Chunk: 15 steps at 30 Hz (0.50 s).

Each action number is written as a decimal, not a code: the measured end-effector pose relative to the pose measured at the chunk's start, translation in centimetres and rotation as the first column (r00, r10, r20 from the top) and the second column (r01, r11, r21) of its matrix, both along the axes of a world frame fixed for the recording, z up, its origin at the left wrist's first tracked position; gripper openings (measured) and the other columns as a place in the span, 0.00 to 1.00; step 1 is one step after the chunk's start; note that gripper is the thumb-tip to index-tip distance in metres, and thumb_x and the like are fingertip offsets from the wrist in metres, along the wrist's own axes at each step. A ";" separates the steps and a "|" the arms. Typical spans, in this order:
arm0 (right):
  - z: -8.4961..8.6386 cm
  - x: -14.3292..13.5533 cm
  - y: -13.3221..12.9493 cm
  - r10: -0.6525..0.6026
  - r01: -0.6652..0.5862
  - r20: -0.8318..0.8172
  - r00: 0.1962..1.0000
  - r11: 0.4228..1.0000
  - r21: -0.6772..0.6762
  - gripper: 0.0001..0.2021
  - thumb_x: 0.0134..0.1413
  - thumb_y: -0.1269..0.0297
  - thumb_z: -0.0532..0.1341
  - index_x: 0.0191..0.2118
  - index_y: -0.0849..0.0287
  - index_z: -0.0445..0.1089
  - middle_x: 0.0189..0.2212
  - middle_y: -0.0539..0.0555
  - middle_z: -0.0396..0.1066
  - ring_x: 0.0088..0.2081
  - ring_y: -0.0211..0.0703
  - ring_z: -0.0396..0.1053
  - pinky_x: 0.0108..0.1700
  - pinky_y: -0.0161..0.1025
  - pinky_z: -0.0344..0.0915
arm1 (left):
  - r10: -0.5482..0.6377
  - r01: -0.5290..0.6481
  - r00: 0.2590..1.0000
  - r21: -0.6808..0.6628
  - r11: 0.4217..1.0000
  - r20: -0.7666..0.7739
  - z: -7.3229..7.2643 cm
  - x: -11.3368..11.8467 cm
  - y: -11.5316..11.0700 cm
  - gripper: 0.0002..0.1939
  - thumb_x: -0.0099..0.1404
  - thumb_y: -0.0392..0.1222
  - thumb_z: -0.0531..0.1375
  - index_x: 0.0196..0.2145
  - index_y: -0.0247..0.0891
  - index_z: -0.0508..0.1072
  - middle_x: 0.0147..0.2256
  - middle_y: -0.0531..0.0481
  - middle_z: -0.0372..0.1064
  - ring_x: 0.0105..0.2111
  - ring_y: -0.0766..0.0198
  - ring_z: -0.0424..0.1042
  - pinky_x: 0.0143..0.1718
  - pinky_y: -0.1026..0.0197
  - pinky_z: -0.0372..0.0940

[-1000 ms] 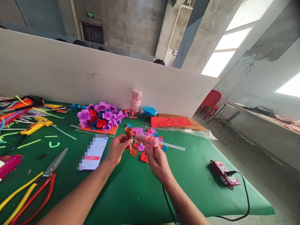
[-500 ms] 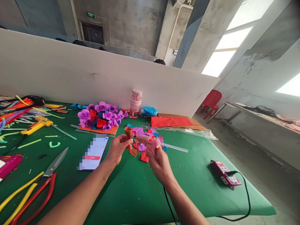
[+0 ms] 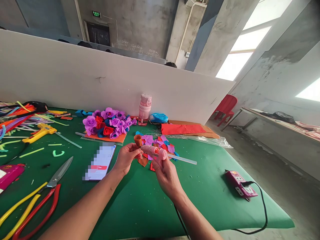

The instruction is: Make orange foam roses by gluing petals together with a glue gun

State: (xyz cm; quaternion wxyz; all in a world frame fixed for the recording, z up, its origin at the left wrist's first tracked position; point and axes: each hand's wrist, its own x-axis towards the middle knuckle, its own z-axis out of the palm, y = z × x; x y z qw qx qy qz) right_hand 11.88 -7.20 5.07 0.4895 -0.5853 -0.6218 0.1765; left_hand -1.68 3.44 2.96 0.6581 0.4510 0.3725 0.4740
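The person's left grip (image 3: 128,157), a bare hand, is closed with thumb and fingertips pinched together around the base of a small brown paper-like flower cup (image 3: 137,140). The cup stands upright above the green-covered bench (image 3: 207,186), its rounded opening facing up. The right grip (image 3: 168,176), also bare, is wrapped around the handle of a pale pink glue gun (image 3: 151,151), which points leftward toward the flower cup. Its nozzle is right at the lower part of the cup, close to the left fingertips; whether it touches cannot be told. A translucent white glue stick (image 3: 184,159) juts from the gun's rear.

Behind and below the gun lies a loose scatter of purple, red, blue and brown petal-shaped pieces (image 3: 147,140). Farther back to the left, a cluster of purple, red and blue artificial roses (image 3: 109,123) rests on an orange sheet (image 3: 120,138). Just right of the cluster stands a pink drink bottle (image 3: 145,110), with a shiny blue packet (image 3: 159,118) beside it. A flat phone with a lit screen (image 3: 98,168) lies left of the left grip. A yellow glue gun (image 3: 40,132) lies farther left, and a magenta box with a black plug (image 3: 237,183) sits near the bench's right edge.
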 end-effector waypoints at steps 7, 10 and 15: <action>-0.2 -0.1 0.2 0.010 -0.010 0.015 1.000 1.000 0.025 0.14 0.61 0.61 0.51 0.48 0.62 0.63 0.30 0.53 0.69 0.29 0.40 0.64 0.31 0.34 0.61 | -0.005 0.005 1.000 0.001 1.000 0.004 -0.2 0.0 0.1 0.11 0.42 0.41 0.67 0.23 0.35 0.70 0.18 0.58 0.65 0.19 0.70 0.64 0.25 0.63 0.62; -0.2 -0.1 0.3 -0.001 0.001 0.025 1.000 0.999 0.032 0.14 0.61 0.61 0.51 0.48 0.62 0.64 0.29 0.52 0.69 0.28 0.40 0.64 0.30 0.34 0.60 | -0.005 0.005 1.000 0.005 1.000 0.010 -0.2 0.0 0.1 0.11 0.42 0.40 0.67 0.23 0.35 0.70 0.17 0.58 0.65 0.18 0.70 0.64 0.24 0.63 0.62; -0.4 -0.1 0.3 0.000 0.000 0.018 1.000 1.000 0.015 0.14 0.60 0.61 0.52 0.48 0.63 0.64 0.29 0.52 0.68 0.28 0.40 0.64 0.31 0.34 0.60 | -0.017 0.017 1.000 0.012 1.000 0.013 -0.3 -0.1 0.1 0.10 0.43 0.40 0.66 0.24 0.35 0.71 0.18 0.58 0.66 0.18 0.71 0.64 0.24 0.63 0.63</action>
